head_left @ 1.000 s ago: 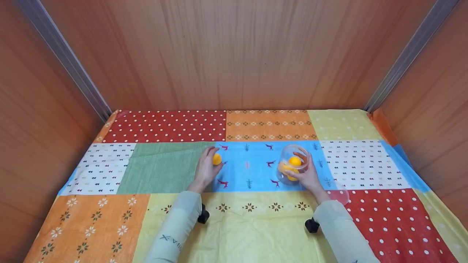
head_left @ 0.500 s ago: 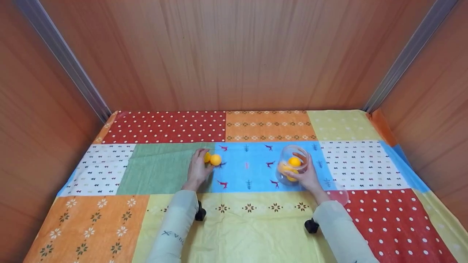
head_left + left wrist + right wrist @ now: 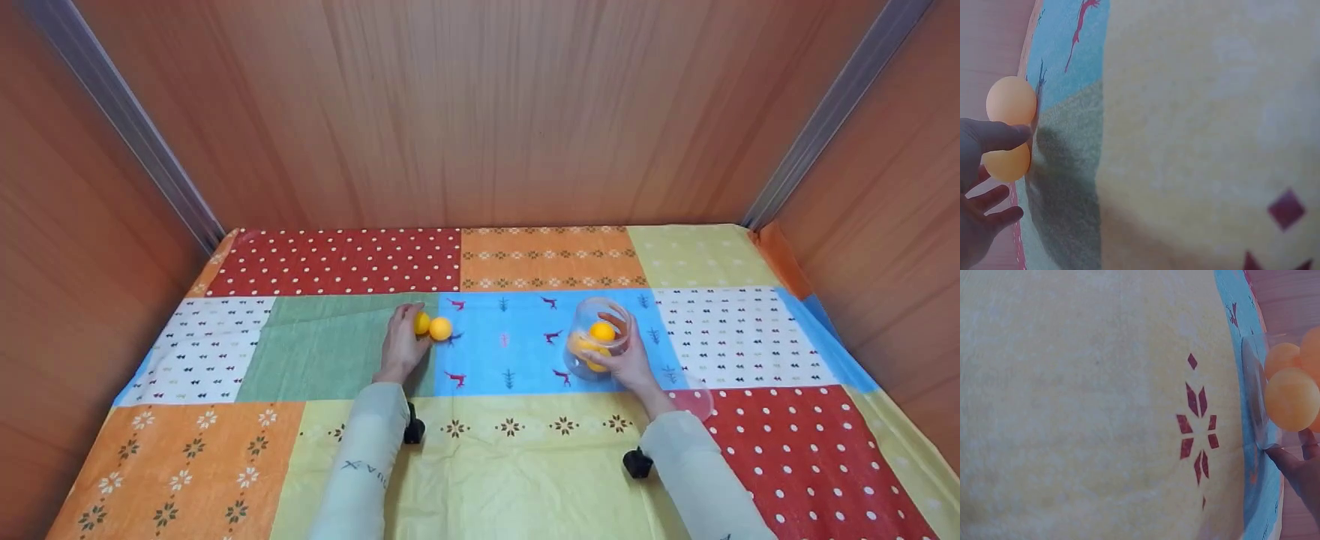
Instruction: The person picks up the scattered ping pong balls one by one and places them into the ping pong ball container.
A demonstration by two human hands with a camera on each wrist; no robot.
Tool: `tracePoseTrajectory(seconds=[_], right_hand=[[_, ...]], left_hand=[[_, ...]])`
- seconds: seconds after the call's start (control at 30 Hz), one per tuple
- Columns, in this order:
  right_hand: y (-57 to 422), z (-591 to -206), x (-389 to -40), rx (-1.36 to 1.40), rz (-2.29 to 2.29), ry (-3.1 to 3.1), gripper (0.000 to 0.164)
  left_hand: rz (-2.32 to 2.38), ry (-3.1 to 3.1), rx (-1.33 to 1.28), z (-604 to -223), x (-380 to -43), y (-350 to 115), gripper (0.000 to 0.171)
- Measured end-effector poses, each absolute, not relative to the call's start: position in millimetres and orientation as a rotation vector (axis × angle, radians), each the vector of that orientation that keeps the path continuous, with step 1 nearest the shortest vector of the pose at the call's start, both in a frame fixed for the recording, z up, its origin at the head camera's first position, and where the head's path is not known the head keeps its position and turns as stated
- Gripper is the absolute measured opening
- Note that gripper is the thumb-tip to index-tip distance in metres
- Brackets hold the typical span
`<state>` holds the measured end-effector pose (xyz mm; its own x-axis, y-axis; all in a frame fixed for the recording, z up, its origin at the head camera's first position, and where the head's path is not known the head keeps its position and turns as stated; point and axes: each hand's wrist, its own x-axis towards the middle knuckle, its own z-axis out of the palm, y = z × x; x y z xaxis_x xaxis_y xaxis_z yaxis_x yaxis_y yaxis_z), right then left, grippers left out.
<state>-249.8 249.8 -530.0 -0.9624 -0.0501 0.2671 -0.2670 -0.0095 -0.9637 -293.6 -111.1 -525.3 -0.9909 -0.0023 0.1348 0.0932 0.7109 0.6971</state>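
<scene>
Two yellow table tennis balls lie side by side on the cloth in the head view. My left hand (image 3: 401,349) is at the left-hand table tennis ball (image 3: 422,323), with thumb and a finger on either side of it. The other table tennis ball (image 3: 441,328) sits just right of it; the left wrist view shows my thumb (image 3: 1008,135) crossing where the two balls meet. My right hand (image 3: 634,364) grips a clear jar (image 3: 582,369) with several balls (image 3: 1292,399) inside, fingers curled around its right side. The jar has no lid on its mouth.
A clear round lid (image 3: 694,401) lies by my right wrist. The patchwork tablecloth (image 3: 510,465) covers the surface, with wood-grain panels (image 3: 480,112) at the back and both sides. A black block (image 3: 638,463) sits at the right wrist.
My left hand has shifted left from the right-hand ball to the left-hand one, bringing both balls into sight. My right hand and the jar stay in place.
</scene>
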Motion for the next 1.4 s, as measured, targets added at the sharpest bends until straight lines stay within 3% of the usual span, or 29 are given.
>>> tracePoseTrajectory(seconds=[0.43,0.73,0.97,1.4], right_hand=[[242.0,-509.7,-238.1,0.323,2.086,-2.121,0.081],[242.5,-509.3,-238.8,0.291,2.071,-2.149,0.083],[249.7,-531.3,-249.9,0.311,2.097,-2.103,0.084],[247.3,-517.7,-243.6,0.248,2.117,-2.153,0.083]], left_hand=[[-1.120,-2.834,-0.081,-526.6,-299.9,-113.7,0.051],[-1.121,-2.854,-0.045,-527.2,-299.8,-114.9,0.045],[-1.114,-2.813,-0.067,-527.0,-297.7,-117.1,0.043],[-1.178,-2.808,-0.035,-508.0,-294.6,-112.1,0.046]])
